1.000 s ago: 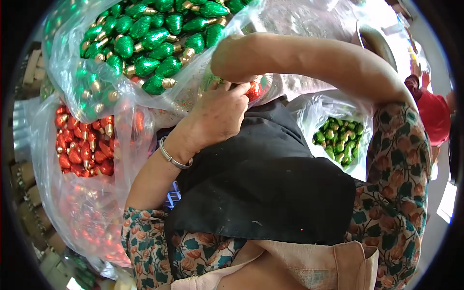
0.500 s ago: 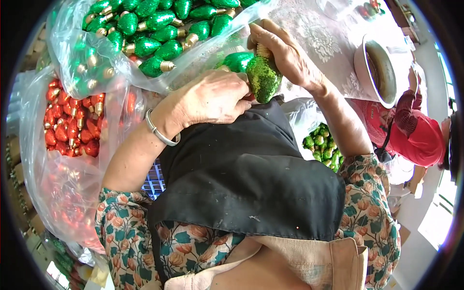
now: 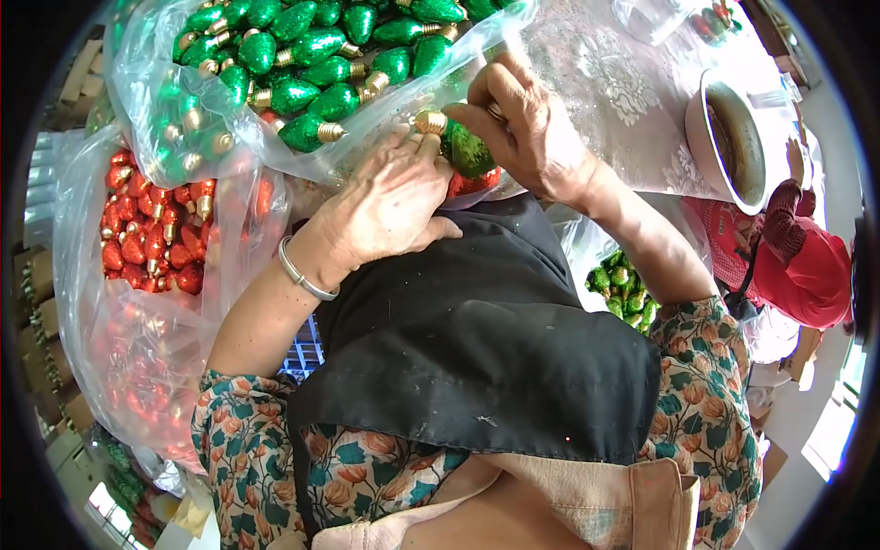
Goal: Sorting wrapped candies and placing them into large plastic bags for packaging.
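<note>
My left hand (image 3: 390, 206) and my right hand (image 3: 527, 128) meet over a green glittery bulb-shaped ornament (image 3: 467, 151) with a gold cap. Both hands grip it, the left at the cap end, the right over its body. A red ornament (image 3: 472, 183) shows just below it, partly hidden by my hands. A silver bangle (image 3: 298, 272) circles my left wrist. Right behind the hands lies a clear plastic bag of green ornaments (image 3: 312, 55).
A clear bag of red ornaments (image 3: 147, 229) sits to the left. More green ornaments (image 3: 623, 284) lie in a bag under my right arm. A white bowl (image 3: 733, 137) stands on the lace tablecloth (image 3: 614, 73). A person in red (image 3: 797, 266) sits at right.
My right hand came down from the raised position and both hands closed together on the green ornament, now nearer the bag of green ornaments.
</note>
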